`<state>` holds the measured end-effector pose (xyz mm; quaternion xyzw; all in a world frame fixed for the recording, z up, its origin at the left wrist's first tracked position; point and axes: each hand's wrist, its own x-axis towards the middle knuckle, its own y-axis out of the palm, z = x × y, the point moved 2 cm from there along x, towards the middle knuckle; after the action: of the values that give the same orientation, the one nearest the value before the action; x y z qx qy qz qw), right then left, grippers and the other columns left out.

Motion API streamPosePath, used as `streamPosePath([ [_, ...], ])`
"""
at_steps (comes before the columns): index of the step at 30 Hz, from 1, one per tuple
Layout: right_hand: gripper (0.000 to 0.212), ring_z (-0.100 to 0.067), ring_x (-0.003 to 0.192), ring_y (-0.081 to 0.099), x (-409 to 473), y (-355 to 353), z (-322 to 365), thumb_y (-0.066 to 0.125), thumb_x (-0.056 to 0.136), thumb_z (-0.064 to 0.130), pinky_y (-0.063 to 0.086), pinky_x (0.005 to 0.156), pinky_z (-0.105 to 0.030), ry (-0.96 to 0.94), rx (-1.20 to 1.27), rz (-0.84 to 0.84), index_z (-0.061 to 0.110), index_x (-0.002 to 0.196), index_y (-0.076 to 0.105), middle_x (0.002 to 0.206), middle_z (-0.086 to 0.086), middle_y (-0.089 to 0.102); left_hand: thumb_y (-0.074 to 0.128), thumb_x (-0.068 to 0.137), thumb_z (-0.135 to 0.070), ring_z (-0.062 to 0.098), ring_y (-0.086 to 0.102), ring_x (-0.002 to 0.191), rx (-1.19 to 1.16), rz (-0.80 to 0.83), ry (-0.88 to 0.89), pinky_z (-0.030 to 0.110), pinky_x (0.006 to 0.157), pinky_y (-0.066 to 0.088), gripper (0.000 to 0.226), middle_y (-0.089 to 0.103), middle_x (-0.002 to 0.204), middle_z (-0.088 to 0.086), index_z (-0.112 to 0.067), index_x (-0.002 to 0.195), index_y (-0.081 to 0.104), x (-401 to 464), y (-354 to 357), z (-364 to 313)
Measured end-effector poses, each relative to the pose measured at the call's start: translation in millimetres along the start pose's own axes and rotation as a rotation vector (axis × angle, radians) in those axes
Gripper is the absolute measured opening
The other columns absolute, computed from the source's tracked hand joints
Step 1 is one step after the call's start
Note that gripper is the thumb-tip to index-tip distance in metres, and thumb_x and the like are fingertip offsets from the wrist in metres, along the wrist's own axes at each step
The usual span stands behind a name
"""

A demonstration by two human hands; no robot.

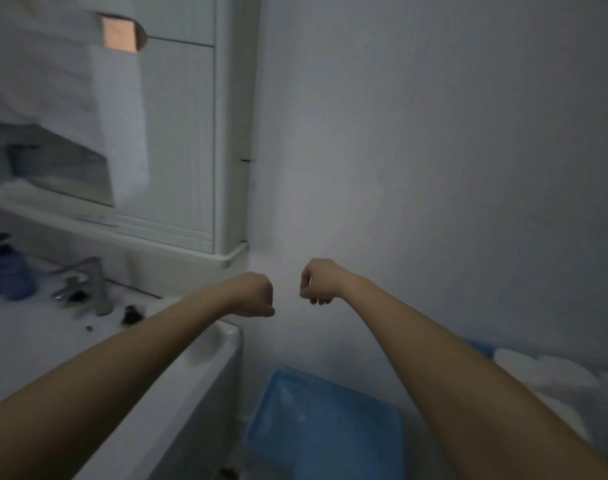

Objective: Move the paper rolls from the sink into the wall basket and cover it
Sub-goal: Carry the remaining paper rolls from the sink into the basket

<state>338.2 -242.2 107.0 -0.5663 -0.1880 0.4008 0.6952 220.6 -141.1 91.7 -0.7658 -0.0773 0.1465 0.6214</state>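
Note:
Both my arms reach forward toward a bare white wall. My left hand is curled into a fist with nothing visible in it. My right hand is curled too, fingers bent down, about a hand's width to the right of the left one; nothing shows in it. The white sink lies under my left forearm, and its basin is mostly out of view. White paper rolls sit at the lower right, partly behind my right arm, next to something blue. The image is blurred and dim.
A blue plastic piece lies low between the sink and the wall. A metal tap and a blue bottle stand at the sink's back. A white mirror cabinet hangs above it.

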Motion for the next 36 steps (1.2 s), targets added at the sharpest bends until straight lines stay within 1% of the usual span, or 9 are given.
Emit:
streamPosePath([
  [5, 0.02, -0.021, 0.073, 0.066, 46, 47, 51, 0.055, 0.089, 0.01, 0.057, 0.077, -0.033, -0.047, -0.018, -0.026, 0.004, 0.099, 0.071, 0.101, -0.014, 0.075, 0.06, 0.086, -0.027, 0.026, 0.062, 0.105, -0.013, -0.07, -0.164, 0.03, 0.083, 0.049, 0.026, 0.068, 0.113, 0.01, -0.01, 0.103, 0.069, 0, 6, 90],
  [7, 0.022, -0.025, 0.09, 0.069, 63, 70, 65, 0.056, 0.089, 0.012, 0.055, 0.084, -0.035, -0.074, -0.027, -0.005, 0.006, 0.105, 0.07, 0.112, -0.013, 0.07, 0.059, 0.086, -0.028, 0.026, 0.062, 0.104, -0.011, -0.07, -0.211, 0.029, 0.08, 0.048, 0.025, 0.068, 0.113, 0.009, -0.012, 0.103, 0.069, 2, 11, 121],
  [10, 0.032, -0.027, 0.113, 0.059, 88, 103, 81, 0.057, 0.089, 0.015, 0.049, 0.093, -0.035, -0.106, -0.076, 0.033, 0.011, 0.12, 0.062, 0.128, -0.011, 0.059, 0.059, 0.085, -0.026, 0.027, 0.062, 0.105, -0.025, -0.055, -0.261, 0.032, 0.085, 0.051, 0.027, 0.067, 0.115, 0.01, -0.011, 0.106, 0.068, 10, 25, 163],
  [16, 0.053, -0.031, 0.123, 0.05, 138, 151, 102, 0.058, 0.09, 0.02, 0.046, 0.099, -0.039, -0.165, -0.141, 0.098, 0.011, 0.139, 0.041, 0.136, -0.015, 0.048, 0.059, 0.088, -0.029, 0.027, 0.051, 0.12, -0.048, -0.039, -0.354, 0.035, 0.092, 0.044, 0.049, 0.051, 0.133, 0.01, -0.013, 0.132, 0.047, 36, 61, 225],
  [22, 0.084, -0.034, 0.128, 0.042, 200, 199, 115, 0.073, 0.078, 0.028, 0.044, 0.103, -0.044, -0.217, -0.214, 0.113, 0.009, 0.146, 0.027, 0.14, -0.016, 0.038, 0.059, 0.086, -0.017, 0.034, 0.042, 0.126, -0.106, -0.071, -0.489, 0.043, 0.101, 0.044, 0.061, 0.042, 0.139, 0.016, -0.007, 0.14, 0.033, 70, 110, 272],
  [26, 0.111, -0.032, 0.143, 0.023, 231, 232, 115, 0.08, 0.073, 0.029, 0.031, 0.114, -0.047, -0.262, -0.273, 0.136, 0.011, 0.153, 0.006, 0.158, -0.011, 0.014, 0.06, 0.083, -0.013, 0.037, 0.029, 0.135, -0.218, -0.11, -0.571, 0.046, 0.111, 0.034, 0.076, 0.03, 0.146, 0.019, -0.004, 0.146, 0.018, 89, 149, 293],
  [30, 0.121, -0.026, 0.149, 0.008, 257, 249, 111, 0.082, 0.072, 0.029, 0.022, 0.118, -0.046, -0.272, -0.248, 0.181, 0.008, 0.154, -0.004, 0.163, -0.007, 0.0, 0.067, 0.079, -0.016, 0.038, 0.03, 0.135, -0.253, -0.121, -0.588, 0.046, 0.11, 0.032, 0.085, 0.028, 0.146, 0.017, -0.005, 0.147, 0.017, 109, 167, 311],
  [34, 0.114, -0.026, 0.147, 0.016, 269, 255, 109, 0.08, 0.072, 0.029, 0.026, 0.117, -0.042, -0.303, -0.248, 0.176, 0.006, 0.154, 0.004, 0.161, -0.009, 0.011, 0.079, 0.07, -0.021, 0.038, 0.025, 0.14, -0.218, -0.095, -0.565, 0.046, 0.111, 0.033, 0.106, 0.017, 0.156, 0.014, -0.005, 0.15, 0.011, 133, 175, 324],
  [36, 0.104, -0.029, 0.139, 0.028, 270, 257, 109, 0.08, 0.072, 0.029, 0.034, 0.111, -0.041, -0.319, -0.233, 0.132, 0.005, 0.151, 0.016, 0.152, -0.011, 0.025, 0.083, 0.065, -0.024, 0.039, 0.034, 0.135, -0.192, -0.082, -0.539, 0.045, 0.109, 0.037, 0.108, 0.027, 0.151, 0.017, -0.001, 0.147, 0.017, 142, 178, 327],
])
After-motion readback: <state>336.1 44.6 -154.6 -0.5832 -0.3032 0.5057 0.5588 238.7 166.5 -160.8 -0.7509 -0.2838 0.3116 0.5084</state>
